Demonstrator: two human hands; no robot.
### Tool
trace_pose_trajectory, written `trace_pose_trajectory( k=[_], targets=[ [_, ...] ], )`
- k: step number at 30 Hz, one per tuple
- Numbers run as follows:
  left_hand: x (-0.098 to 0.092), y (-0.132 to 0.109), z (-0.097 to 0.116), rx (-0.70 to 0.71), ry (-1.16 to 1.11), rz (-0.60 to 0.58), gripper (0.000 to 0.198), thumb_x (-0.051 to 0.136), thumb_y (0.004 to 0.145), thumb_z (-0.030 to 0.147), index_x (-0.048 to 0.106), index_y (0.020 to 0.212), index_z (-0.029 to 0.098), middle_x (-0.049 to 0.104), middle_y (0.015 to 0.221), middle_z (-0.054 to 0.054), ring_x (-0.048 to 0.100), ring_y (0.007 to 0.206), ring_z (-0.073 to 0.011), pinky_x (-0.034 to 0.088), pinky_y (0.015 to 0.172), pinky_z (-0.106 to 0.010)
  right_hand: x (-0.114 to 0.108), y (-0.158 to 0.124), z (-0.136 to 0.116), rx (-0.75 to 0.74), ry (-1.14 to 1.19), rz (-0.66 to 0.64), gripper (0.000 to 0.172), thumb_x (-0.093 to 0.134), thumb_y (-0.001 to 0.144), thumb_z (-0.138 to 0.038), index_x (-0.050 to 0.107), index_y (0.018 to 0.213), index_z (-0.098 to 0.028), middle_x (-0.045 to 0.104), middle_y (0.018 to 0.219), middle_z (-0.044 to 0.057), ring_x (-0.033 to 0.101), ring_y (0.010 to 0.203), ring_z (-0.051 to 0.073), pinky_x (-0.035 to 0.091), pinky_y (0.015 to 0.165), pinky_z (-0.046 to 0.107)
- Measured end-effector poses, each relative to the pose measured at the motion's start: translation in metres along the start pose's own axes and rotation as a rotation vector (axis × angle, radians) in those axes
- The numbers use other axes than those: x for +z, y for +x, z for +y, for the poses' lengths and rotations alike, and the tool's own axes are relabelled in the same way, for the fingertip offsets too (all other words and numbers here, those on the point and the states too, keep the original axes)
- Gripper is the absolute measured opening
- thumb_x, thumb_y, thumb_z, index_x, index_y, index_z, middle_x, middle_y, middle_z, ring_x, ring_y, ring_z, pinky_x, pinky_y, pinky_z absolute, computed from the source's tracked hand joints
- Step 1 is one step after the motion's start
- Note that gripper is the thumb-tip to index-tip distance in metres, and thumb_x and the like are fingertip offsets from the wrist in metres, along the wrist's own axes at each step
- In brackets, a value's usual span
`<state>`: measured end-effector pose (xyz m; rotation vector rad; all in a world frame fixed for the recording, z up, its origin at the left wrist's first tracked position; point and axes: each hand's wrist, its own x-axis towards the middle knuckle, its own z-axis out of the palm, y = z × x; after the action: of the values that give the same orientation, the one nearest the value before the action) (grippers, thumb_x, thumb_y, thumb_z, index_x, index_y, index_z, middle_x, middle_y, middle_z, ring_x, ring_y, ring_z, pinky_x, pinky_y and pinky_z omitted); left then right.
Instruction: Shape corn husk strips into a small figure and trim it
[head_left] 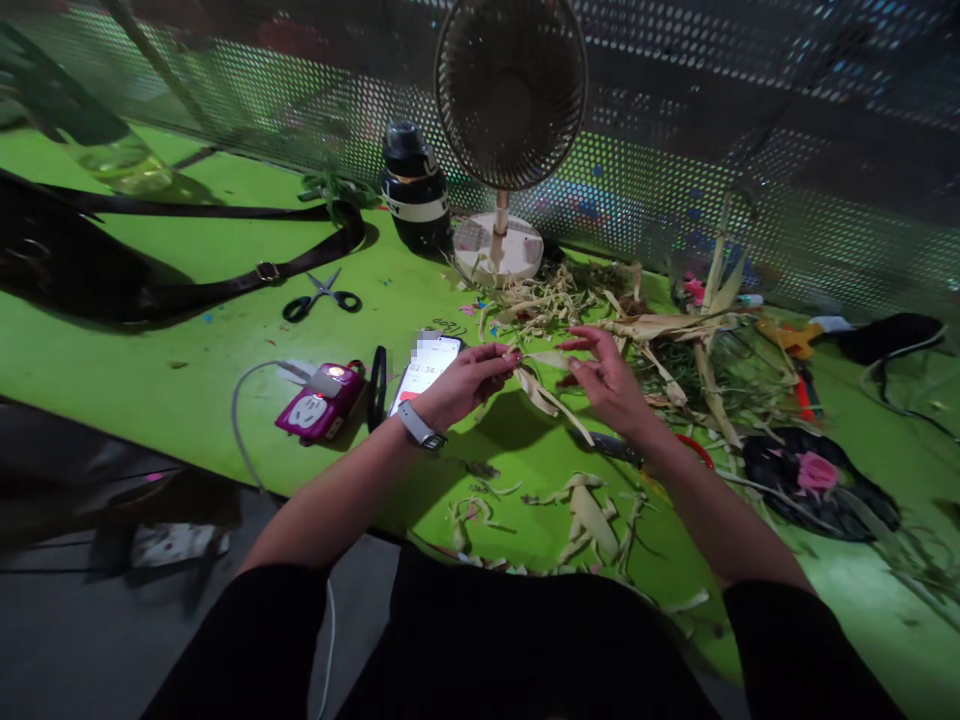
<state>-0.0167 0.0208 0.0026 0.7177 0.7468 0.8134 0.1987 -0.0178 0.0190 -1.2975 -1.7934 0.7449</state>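
Observation:
Pale dried corn husk strips (538,393) hang between my hands, gathered at one end. My left hand (480,378) is closed in a pinch on that gathered end, and a grey-banded watch sits on its wrist. My right hand (609,388) is at the other side with its fingers apart, the thumb close to the tip of an upper husk strip (547,358). Whether the thumb touches that strip is hard to tell. Beside my left hand lies a lit phone (435,355). A dark-bladed tool (616,447) lies partly hidden under my right forearm.
A fan (497,250) and a black bottle (420,215) stand at the back. Scissors (322,295), a purple power socket (319,405) and a strapped bag (82,270) lie left. Husk scraps (592,515) are in front; a husk pile (675,330) and black coil (787,480) are right.

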Motion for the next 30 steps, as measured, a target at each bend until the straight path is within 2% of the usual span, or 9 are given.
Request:
trace_pose_trajectory(
  k=[1,3,6,9,12,14,21,25,30],
  targets=[
    [-0.003,0.001,0.001,-0.011,-0.026,0.008,0.026,0.082,0.064,0.022,0.065,0.081,0.013,0.064,0.075,0.001,0.055,0.059,-0.0029,0.042,0.053,-0.013,-0.009,0.001,-0.004,-0.092,-0.104,-0.042,0.036,0.051,0.091,-0.034,0.050,0.126,-0.026,0.053,0.132,0.012,0.064,0.101,0.021,0.055,0.084,0.042],
    [-0.006,0.003,0.003,-0.023,-0.056,0.021,0.027,0.083,0.063,0.021,0.066,0.082,0.013,0.065,0.076,0.001,0.057,0.060,-0.0032,0.045,0.056,-0.013,-0.024,0.003,-0.013,-0.276,-0.264,-0.182,0.037,0.060,0.086,-0.033,0.059,0.123,-0.030,0.039,0.148,0.009,0.046,0.130,0.028,0.042,0.103,0.053],
    [-0.004,0.001,0.003,-0.042,-0.060,-0.011,0.025,0.082,0.064,0.019,0.066,0.081,0.013,0.066,0.077,0.001,0.058,0.061,-0.0032,0.044,0.056,-0.013,-0.033,0.002,-0.025,-0.442,-0.351,-0.260,0.027,0.065,0.084,-0.030,0.069,0.111,-0.036,0.042,0.148,0.002,0.033,0.140,0.028,0.031,0.110,0.058],
    [0.004,-0.004,0.001,-0.039,-0.017,-0.064,0.024,0.081,0.065,0.019,0.066,0.082,0.012,0.067,0.079,-0.001,0.057,0.062,-0.0033,0.041,0.054,-0.014,-0.025,-0.002,-0.030,-0.514,-0.290,-0.238,0.015,0.064,0.085,-0.030,0.073,0.097,-0.034,0.055,0.138,0.002,0.040,0.136,0.026,0.034,0.109,0.056],
    [0.012,-0.008,-0.003,0.019,0.070,-0.100,0.023,0.081,0.066,0.020,0.064,0.080,0.012,0.066,0.075,0.000,0.055,0.061,-0.0038,0.040,0.056,-0.016,-0.010,-0.006,-0.031,-0.464,-0.202,-0.138,0.012,0.058,0.089,-0.030,0.070,0.088,-0.028,0.063,0.126,0.004,0.050,0.126,0.023,0.037,0.108,0.053],
    [0.016,-0.009,-0.005,0.088,0.112,-0.102,0.024,0.081,0.065,0.021,0.064,0.079,0.012,0.065,0.073,0.001,0.057,0.064,-0.0057,0.043,0.062,-0.019,-0.002,-0.009,-0.031,-0.389,-0.188,-0.076,0.015,0.054,0.091,-0.029,0.066,0.083,-0.025,0.065,0.120,0.006,0.051,0.124,0.023,0.038,0.107,0.053],
    [0.016,-0.008,-0.010,0.202,0.225,-0.061,0.032,0.082,0.064,0.029,0.063,0.084,0.013,0.066,0.079,-0.001,0.062,0.075,-0.0101,0.047,0.077,-0.026,0.008,-0.008,-0.023,-0.188,-0.203,-0.130,0.024,0.055,0.088,-0.027,0.060,0.066,-0.020,0.062,0.120,0.008,0.042,0.130,0.026,0.033,0.108,0.053],
    [0.016,-0.009,-0.011,0.265,0.318,-0.065,0.033,0.080,0.066,0.030,0.062,0.087,0.014,0.063,0.082,-0.001,0.060,0.075,-0.0104,0.047,0.074,-0.025,0.007,-0.006,-0.020,-0.123,-0.130,-0.181,0.025,0.055,0.087,-0.026,0.059,0.062,-0.020,0.063,0.119,0.007,0.043,0.129,0.026,0.033,0.108,0.053],
    [0.016,-0.009,-0.011,0.369,0.413,-0.062,0.036,0.078,0.070,0.031,0.055,0.095,0.018,0.053,0.068,0.005,0.050,0.062,-0.0075,0.041,0.060,-0.022,0.006,-0.005,-0.020,-0.081,-0.054,-0.175,0.026,0.055,0.085,-0.025,0.058,0.060,-0.021,0.063,0.121,0.006,0.044,0.129,0.025,0.033,0.109,0.051]
  ],
)
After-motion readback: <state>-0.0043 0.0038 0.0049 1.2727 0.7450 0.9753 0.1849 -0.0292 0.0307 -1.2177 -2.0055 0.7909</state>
